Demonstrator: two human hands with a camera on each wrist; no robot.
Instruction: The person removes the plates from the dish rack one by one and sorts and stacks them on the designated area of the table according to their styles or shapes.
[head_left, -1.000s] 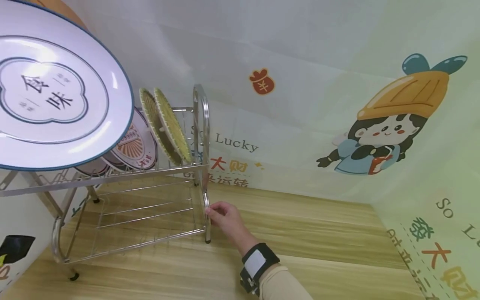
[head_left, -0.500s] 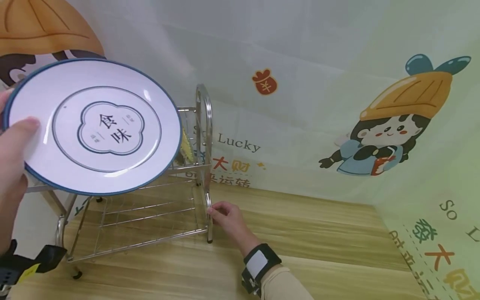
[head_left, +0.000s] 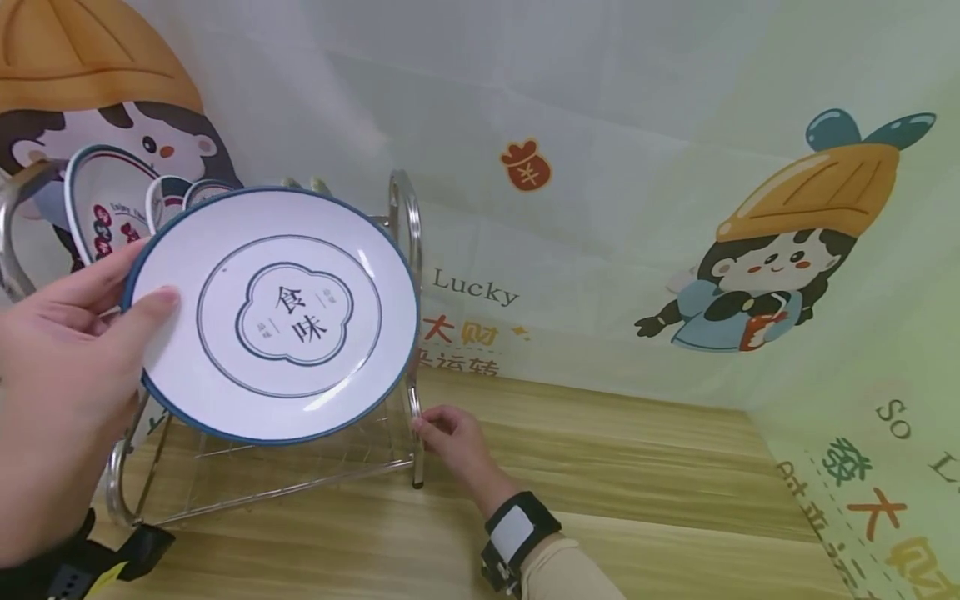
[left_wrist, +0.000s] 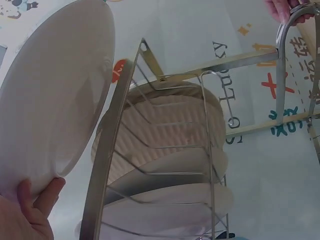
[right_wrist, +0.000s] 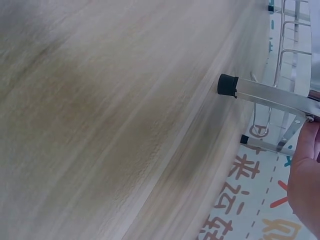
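My left hand point(head_left: 82, 358) grips a round white plate point(head_left: 292, 408) by its left rim, thumb on the upper face and fingers behind. A blue line edges the plate, and dark characters sit in its centre. It is tilted and held in front of a metal dish rack point(head_left: 407, 200), hiding much of it. In the left wrist view the plate's pale underside point(left_wrist: 55, 100) shows beside the rack's upper tier. My right hand point(head_left: 457, 446) pinches the rack's front right leg with thumb and fingers; the right wrist view shows that leg point(right_wrist: 265, 95) with its black foot.
Printed plates point(head_left: 112, 200) stand in the upper tier at the left. Tips of round woven pieces point(head_left: 318, 185) peek over the held plate. The lower tier point(head_left: 300, 487) is wire. The rack stands on a wood-grain surface point(head_left: 637, 500) before a printed cloth backdrop point(head_left: 600, 67).
The left hand has come into the head view, carrying the plate right and down until it covers most of the rack's upper tier. My right hand stays on the rack leg.
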